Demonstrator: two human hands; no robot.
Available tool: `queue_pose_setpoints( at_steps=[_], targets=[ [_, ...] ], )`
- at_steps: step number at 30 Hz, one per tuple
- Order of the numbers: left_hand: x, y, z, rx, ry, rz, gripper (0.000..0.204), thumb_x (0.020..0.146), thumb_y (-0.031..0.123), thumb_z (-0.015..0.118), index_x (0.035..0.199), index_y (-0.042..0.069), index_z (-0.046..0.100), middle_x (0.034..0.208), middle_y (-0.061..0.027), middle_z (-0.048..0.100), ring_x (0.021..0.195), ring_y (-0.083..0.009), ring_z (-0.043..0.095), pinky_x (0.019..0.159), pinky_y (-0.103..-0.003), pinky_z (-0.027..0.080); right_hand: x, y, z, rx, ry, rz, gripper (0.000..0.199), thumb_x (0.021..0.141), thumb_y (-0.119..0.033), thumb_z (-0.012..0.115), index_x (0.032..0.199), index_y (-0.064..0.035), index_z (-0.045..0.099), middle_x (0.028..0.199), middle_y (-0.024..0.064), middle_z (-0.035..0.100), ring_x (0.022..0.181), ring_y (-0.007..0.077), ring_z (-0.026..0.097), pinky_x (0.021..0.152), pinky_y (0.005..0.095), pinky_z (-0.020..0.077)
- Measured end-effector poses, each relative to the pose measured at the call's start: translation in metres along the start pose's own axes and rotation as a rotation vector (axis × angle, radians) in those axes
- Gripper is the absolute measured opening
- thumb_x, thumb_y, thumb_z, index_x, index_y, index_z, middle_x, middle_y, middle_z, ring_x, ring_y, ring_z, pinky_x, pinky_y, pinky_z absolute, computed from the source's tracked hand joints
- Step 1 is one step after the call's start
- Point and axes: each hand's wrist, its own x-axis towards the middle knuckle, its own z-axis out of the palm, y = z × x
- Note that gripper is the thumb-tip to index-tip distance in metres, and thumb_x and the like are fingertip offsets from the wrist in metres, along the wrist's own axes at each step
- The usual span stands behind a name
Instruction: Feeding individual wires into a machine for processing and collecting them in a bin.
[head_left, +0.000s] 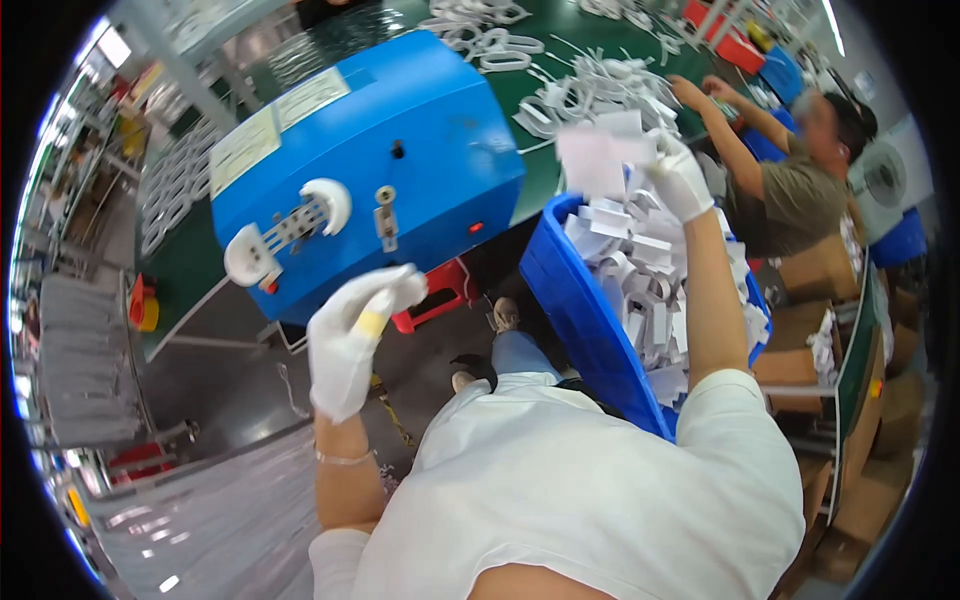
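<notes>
My left hand (355, 345), in a white glove with a yellow patch, is raised in front of a blue machine (440, 130). Its fingers are bent and pressed together; anything between them is hidden. On the machine's front sits a metal fixture with white curved holders (325, 208), and beside it a small metal clamp (386, 222). My right hand (682, 178), also gloved in white, grips a blurred pale flat piece (592, 160) above a blue bin (590, 310). White folded pieces (640, 270) fill that bin.
White looped parts (590, 95) are heaped on the green table (545, 170). A co-worker (790, 180) reaches toward that heap from the right. Under the machine stands a red stool (440, 295). Cardboard boxes (805, 340) sit on the right, and a yellow-and-red tape dispenser (145, 305) at the left.
</notes>
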Motion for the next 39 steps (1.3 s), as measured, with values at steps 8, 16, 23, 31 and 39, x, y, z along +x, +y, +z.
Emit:
queue_pose_setpoints(
  at_steps=[8, 16, 23, 31, 39],
  targets=[
    [0.018, 0.002, 0.015, -0.209, 0.036, -0.036, 0.032, 0.094, 0.012, 0.060, 0.122, -0.003, 0.058, 0.109, -0.0119, 0.066, 0.080, -0.0147, 0.066, 0.067, -0.027, 0.057, 0.010, -0.127, 0.173, 0.955, -0.661, -0.110, 0.013, 0.079, -0.009, 0.071, 0.086, -0.0064, 0.060, 0.119, 0.0153, 0.062, 0.114, 0.0268, 0.058, 0.101, 0.0414, 0.0435],
    [0.029, 0.003, -0.054, 0.434, 0.830, 0.451, 0.023, 0.083, -0.003, 0.063, 0.104, 0.003, 0.069, 0.092, -0.0107, 0.069, 0.069, -0.0118, 0.063, 0.064, -0.026, 0.052, 0.016, -0.175, 0.248, 0.439, -0.178, -0.208, 0.027, 0.095, -0.014, 0.059, 0.119, 0.0002, 0.060, 0.115, 0.0069, 0.064, 0.109, 0.0141, 0.058, 0.097, 0.0277, 0.0427],
    [0.039, 0.007, -0.088, 0.919, 0.910, 0.662, 0.026, 0.082, 0.002, 0.066, 0.107, 0.005, 0.070, 0.093, -0.0091, 0.069, 0.075, -0.0164, 0.066, 0.069, -0.026, 0.052, 0.022, -0.192, 0.275, 0.364, -0.249, -0.083, 0.025, 0.093, -0.017, 0.062, 0.113, -0.0015, 0.062, 0.098, 0.0048, 0.067, 0.063, 0.0075, 0.060, 0.053, 0.0216, 0.0486],
    [0.049, -0.015, -0.107, 0.308, 0.851, 0.238, 0.036, 0.092, 0.027, 0.065, 0.116, 0.000, 0.064, 0.101, -0.0071, 0.067, 0.081, -0.0097, 0.062, 0.071, -0.024, 0.051, 0.034, -0.194, 0.272, 0.372, -0.386, 0.010, 0.025, 0.092, -0.014, 0.062, 0.115, -0.0032, 0.062, 0.098, 0.0051, 0.067, 0.059, 0.0077, 0.058, 0.047, 0.0211, 0.0468],
    [0.024, -0.080, -0.067, -0.557, 0.703, 0.131, 0.024, 0.092, 0.007, 0.057, 0.111, -0.008, 0.055, 0.096, -0.0176, 0.063, 0.082, -0.0276, 0.068, 0.070, -0.037, 0.061, 0.054, -0.213, 0.291, 0.042, -0.241, -0.711, 0.032, 0.084, -0.008, 0.068, 0.117, -0.0074, 0.064, 0.116, 0.0107, 0.062, 0.093, 0.0181, 0.063, 0.071, 0.0288, 0.0552]
  ],
)
